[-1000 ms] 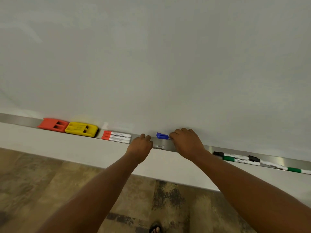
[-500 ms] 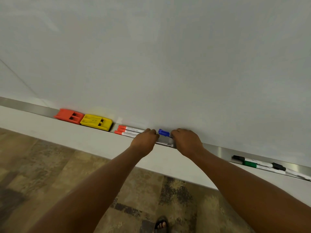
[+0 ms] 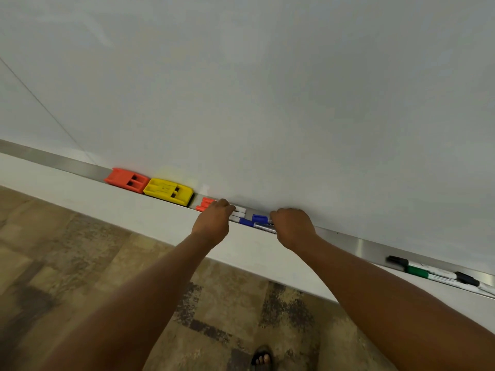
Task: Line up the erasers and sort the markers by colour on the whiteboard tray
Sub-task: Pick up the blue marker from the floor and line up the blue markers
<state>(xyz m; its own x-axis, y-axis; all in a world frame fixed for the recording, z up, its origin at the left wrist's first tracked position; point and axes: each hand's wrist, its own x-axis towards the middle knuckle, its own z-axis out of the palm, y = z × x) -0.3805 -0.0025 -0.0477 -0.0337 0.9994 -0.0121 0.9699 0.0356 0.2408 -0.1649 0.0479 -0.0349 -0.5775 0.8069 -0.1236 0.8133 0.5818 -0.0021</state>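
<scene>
Both erasers already sit end to end near the left end of the whiteboard tray (image 3: pixel 356 245): the orange eraser (image 3: pixel 126 178) outermost and the yellow eraser (image 3: pixel 168 190) touching it, pushed back against the board, which looks like the lining-up part done. Just beside the yellow one lie the red markers (image 3: pixel 205 204), caps toward the erasers, packed side by side so one colour reads as one group. The left hand (image 3: pixel 213 221) rests over their white barrels with its fingers curled down onto them, seemingly steadying the red pair so it does not roll or get shunted; whether it actually pinches one I cannot tell. The right hand (image 3: pixel 292 226) is closed loosely over the barrels of the blue markers (image 3: pixel 255 220), whose caps point toward the red group, and I judge it is sliding them up along the tray to butt against the reds. Their front edges sit near the tray's lip, so a careless nudge could tip one off. Well apart, toward the right end of the tray, the black markers (image 3: pixel 397 260) and a green marker (image 3: pixel 418 271) lie mixed together, not yet sorted.
</scene>
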